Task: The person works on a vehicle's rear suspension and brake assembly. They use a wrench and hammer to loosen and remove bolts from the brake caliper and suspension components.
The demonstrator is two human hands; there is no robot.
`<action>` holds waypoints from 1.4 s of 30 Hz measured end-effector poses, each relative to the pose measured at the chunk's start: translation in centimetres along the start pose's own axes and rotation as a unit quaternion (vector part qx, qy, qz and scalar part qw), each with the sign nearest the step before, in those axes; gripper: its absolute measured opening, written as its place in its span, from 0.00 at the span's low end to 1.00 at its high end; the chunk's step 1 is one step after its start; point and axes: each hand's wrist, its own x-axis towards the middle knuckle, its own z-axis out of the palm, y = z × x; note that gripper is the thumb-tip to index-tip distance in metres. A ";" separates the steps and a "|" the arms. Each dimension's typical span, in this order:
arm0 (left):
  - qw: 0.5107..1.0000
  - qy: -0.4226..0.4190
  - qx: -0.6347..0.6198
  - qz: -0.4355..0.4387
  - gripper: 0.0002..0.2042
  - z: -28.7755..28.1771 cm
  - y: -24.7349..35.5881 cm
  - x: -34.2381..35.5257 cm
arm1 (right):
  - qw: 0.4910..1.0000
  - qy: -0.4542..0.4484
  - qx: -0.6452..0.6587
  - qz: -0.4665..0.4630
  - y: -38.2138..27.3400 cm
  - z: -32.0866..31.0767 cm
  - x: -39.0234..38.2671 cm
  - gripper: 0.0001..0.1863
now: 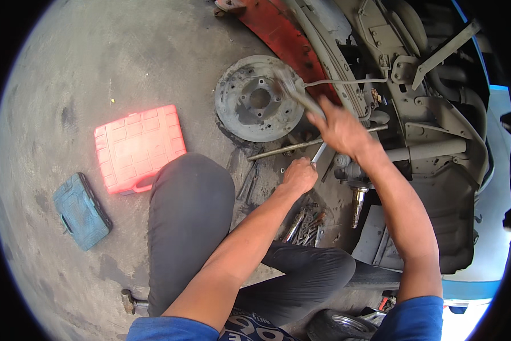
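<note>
My left hand point(299, 175) is closed around a slim metal wrench point(319, 152) that points up toward the axle end point(346, 167) of the vehicle. My right hand point(338, 126) is raised over it and grips a blurred metal bar point(301, 96) that reaches toward the round brake backing plate point(259, 98). The backing plate leans on the floor against a red fender piece point(278, 28). A long steel rod point(289, 149) lies on the floor between the plate and my left hand.
A red tool case point(137, 146) and a smaller blue case point(80, 211) lie on the concrete floor to my left. Several loose sockets and wrenches point(305, 224) sit by my knee. A hammer point(131, 302) lies at the lower left. The vehicle's underbody point(431, 142) fills the right.
</note>
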 end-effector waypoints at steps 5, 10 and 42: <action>1.000 -0.013 0.023 -0.016 0.19 0.0 0.5 -0.6 | 0.984 -0.119 -0.127 -0.031 2.0 1.8 1.0 0.20; 1.000 -0.008 0.011 0.002 0.18 0.6 0.1 -0.7 | 0.975 0.119 -0.079 -0.171 -4.5 -3.6 3.4 0.19; 0.964 -0.197 -0.159 -0.080 0.20 -0.7 0.9 7.2 | 0.343 0.107 0.897 0.256 -3.9 16.0 -28.8 0.25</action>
